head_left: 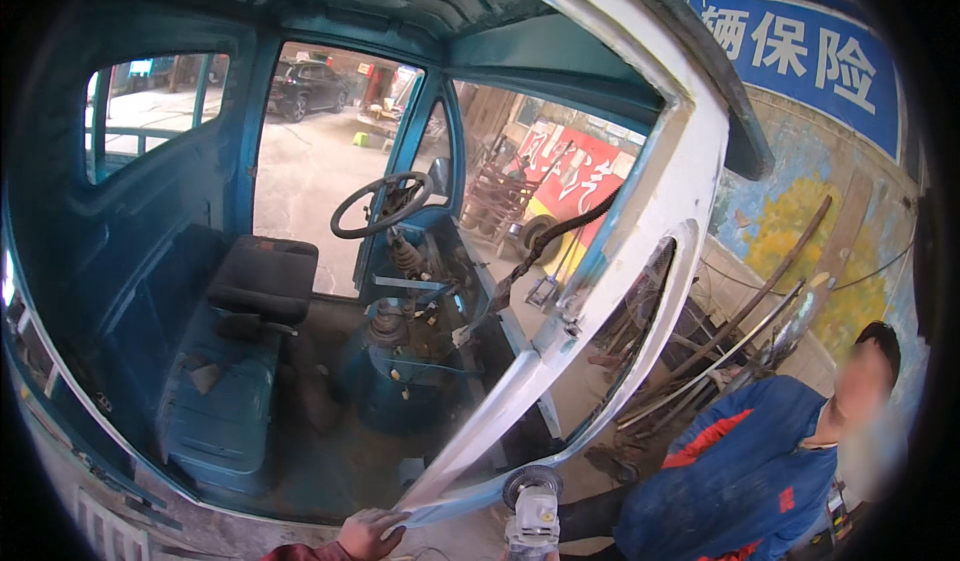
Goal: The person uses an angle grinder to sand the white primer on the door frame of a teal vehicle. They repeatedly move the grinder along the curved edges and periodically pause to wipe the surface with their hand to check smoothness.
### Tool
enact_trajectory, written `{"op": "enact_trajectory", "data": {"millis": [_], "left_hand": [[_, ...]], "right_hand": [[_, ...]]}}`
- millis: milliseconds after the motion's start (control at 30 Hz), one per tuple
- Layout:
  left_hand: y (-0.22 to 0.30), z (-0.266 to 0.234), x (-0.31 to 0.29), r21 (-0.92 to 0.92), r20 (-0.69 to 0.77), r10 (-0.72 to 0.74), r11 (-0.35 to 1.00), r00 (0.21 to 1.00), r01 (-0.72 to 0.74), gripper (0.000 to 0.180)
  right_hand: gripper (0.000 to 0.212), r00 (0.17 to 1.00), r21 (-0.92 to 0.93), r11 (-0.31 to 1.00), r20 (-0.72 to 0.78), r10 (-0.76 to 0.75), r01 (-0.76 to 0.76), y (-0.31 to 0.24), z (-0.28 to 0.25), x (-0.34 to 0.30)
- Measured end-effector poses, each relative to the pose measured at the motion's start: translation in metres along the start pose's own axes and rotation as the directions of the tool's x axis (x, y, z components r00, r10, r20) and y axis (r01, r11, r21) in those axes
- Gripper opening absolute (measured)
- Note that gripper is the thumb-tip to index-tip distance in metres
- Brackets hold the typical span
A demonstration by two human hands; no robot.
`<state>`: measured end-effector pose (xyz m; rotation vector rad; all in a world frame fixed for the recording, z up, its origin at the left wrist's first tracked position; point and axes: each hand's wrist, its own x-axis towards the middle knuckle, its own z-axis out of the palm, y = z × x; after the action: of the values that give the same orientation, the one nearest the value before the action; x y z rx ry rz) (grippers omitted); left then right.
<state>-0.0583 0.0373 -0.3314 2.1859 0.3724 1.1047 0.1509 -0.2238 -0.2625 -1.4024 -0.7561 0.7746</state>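
My left hand [368, 535], in a maroon sleeve, is at the bottom edge. Its fingers curl onto the lower end of a sanded white pillar [482, 423] of a small vehicle cab. To its right, an angle grinder [532, 521] with a pale body and a round dark disc [533, 483] comes up from the lower edge, close to the cab's lower rim. Whatever holds the grinder is out of the picture; my right hand does not show. Inside the teal cab are a black steering wheel [382, 205], a dark seat cushion [264, 279] and exposed levers and wiring.
A co-worker [740, 461] in a blue and red jacket stands close on the right. Behind are leaning poles [790, 261], a painted wall and a blue sign [800, 61]. A red board [575, 176] and a dark car [305, 88] show through the cab's openings.
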Motion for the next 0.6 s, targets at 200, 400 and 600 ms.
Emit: {"op": "enact_trajectory", "data": {"millis": [200,400,600], "left_hand": [[0.016,0.002,-0.018,0.118,0.017,-0.066,0.991,0.998,0.064,0.028],[0.035,0.026,-0.037,0.213,-0.021,-0.103,0.971,0.994,0.105,0.027],[0.087,0.031,0.017,0.319,0.103,0.024,0.946,0.994,-0.056,0.036]], "right_hand": [[0.039,0.999,-0.061,0.998,0.032,-0.03,0.031,-0.012,0.0,0.0],[0.039,0.994,0.025,0.999,0.101,-0.041,0.038,0.006,-0.04,0.002],[0.044,0.989,0.117,0.993,0.149,-0.024,0.006,0.051,-0.109,-0.001]]}}
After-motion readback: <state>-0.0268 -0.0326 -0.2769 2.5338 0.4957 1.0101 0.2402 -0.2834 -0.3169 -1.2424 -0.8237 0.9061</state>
